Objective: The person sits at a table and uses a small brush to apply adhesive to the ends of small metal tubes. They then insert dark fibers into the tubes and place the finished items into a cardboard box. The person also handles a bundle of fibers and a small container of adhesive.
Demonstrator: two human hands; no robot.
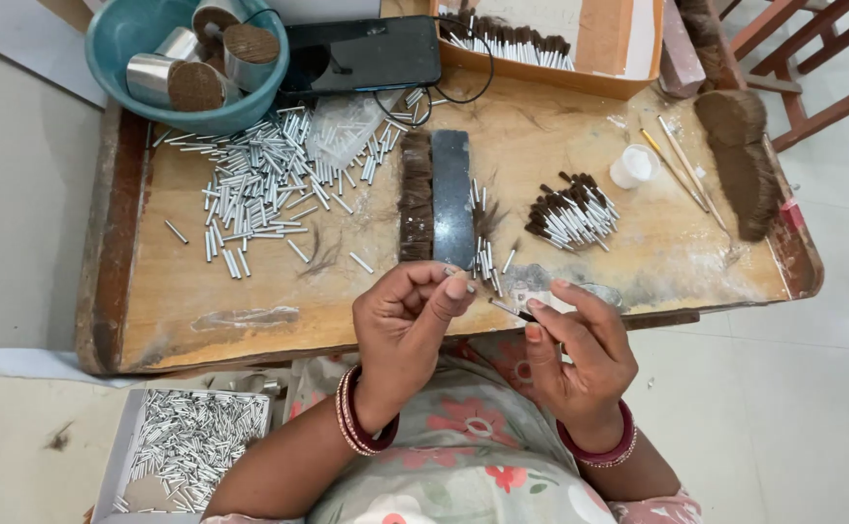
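Where the floor shows at lower left, a grey box of loose metal tubes [186, 446] stands beside the person's knee; above it, on the wooden surface [201, 320], sits a teal bowl [123, 44] holding metal cylinders packed with bristle; next, a scatter of silver tubes [259, 184]; a black phone [361, 53] with its cable; a dark flat bar [451, 194] lying against a strip of brown hair; a short row of tubes just beside it. Left hand [405, 325]: raised over the near edge, fingers pinched together on what appears to be a small tuft or tube, too small to tell. Right hand [580, 354]: fingers clamped on a thin tube with a dark tip [512, 310], pointed toward the left hand. Judgement: the joining goes best with both wrists steady and the tube held square to the tuft. Further right: a pile of finished dark-tipped tubes [570, 213]; a white cap [633, 165]; thin sticks; a brown fibre bundle [740, 160].
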